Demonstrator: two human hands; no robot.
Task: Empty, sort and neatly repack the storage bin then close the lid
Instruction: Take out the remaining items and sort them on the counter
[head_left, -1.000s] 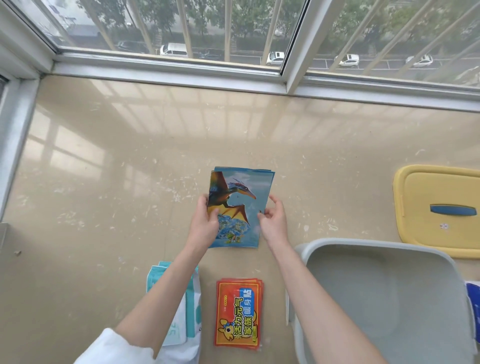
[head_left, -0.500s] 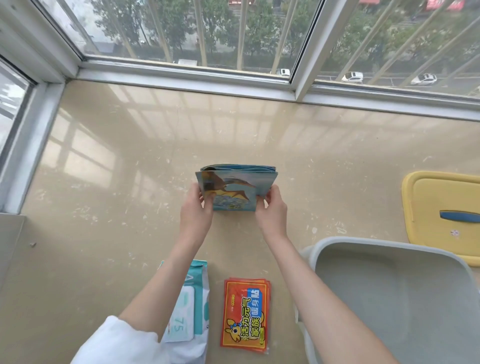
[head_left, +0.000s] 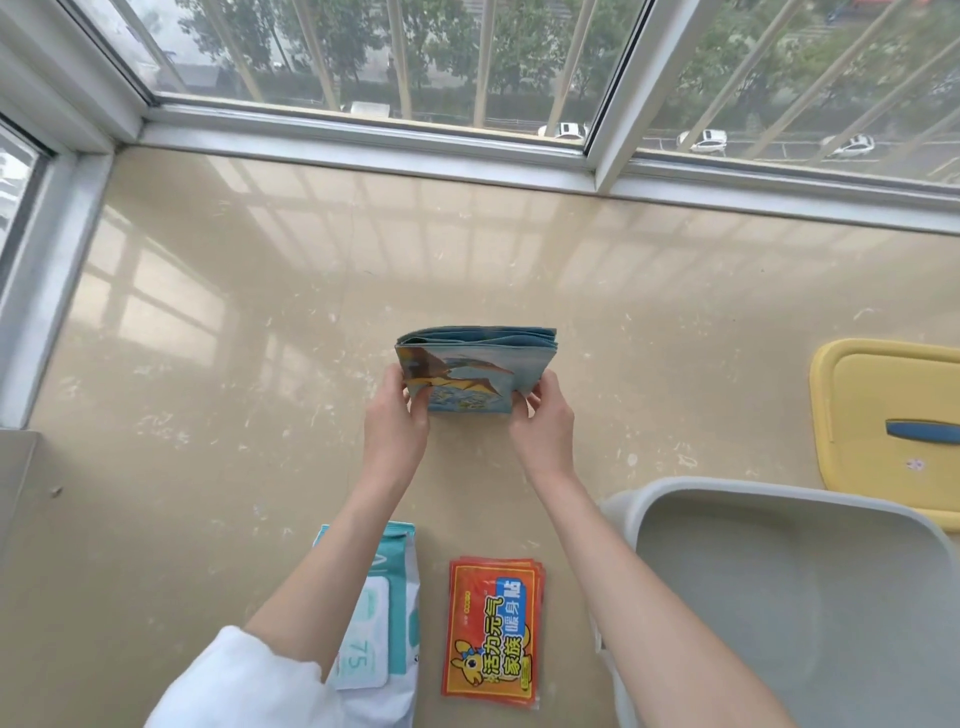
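A stack of blue dinosaur-picture packets (head_left: 470, 371) stands on its lower edge on the beige sill, tops facing up. My left hand (head_left: 397, 421) grips its left side and my right hand (head_left: 543, 421) grips its right side. The grey storage bin (head_left: 691, 491) sits open at the lower right, its visible inside bare. Its yellow lid (head_left: 857, 410) with a blue handle lies flat at the far right. A stack of orange heat-patch packets (head_left: 491, 631) and a teal-and-white wipes pack (head_left: 389, 613) lie near the front edge.
The beige stone sill (head_left: 234, 364) stretches wide to the left and back. A window frame (head_left: 363, 143) with bars runs along the far edge, and another frame (head_left: 47, 270) closes the left side.
The packet stack was tipped from lying face-up to standing on edge, and both hands moved a little farther from me with it. The camera view shifted slightly.
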